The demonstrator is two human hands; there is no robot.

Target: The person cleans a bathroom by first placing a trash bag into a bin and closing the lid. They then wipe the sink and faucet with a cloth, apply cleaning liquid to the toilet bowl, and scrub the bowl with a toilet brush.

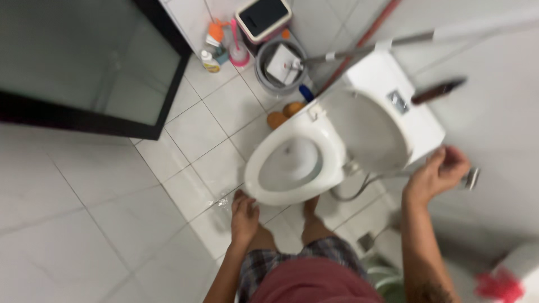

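The person stands over a white ceramic toilet bowl (292, 163) on a floor of white square tiles (185, 134), seen from above. Its white plastic lid (368, 132) is raised and leans back against the white cistern (393, 90). The left hand (245, 216) hangs low, just beside the front rim of the bowl; its fingers are curled loosely and seem to hold nothing, though the picture is blurred there. The right hand (441, 171) is raised near the wall beside the cistern and closes around a metal spray handle (470, 178), from which a thin metal hose (359, 188) runs down in a loop to the base of the bowl. The step in hand appears to be the taking of the sprayer, with the bowl standing open and ready. The next move probably calls for a firm grip on the handle and enough free hose to bring the nozzle over the bowl without pulling it tight. Behind the toilet stand a grey round bucket (279, 67), a pink brush (238, 53) and some bottles (213, 47), well apart from both hands.
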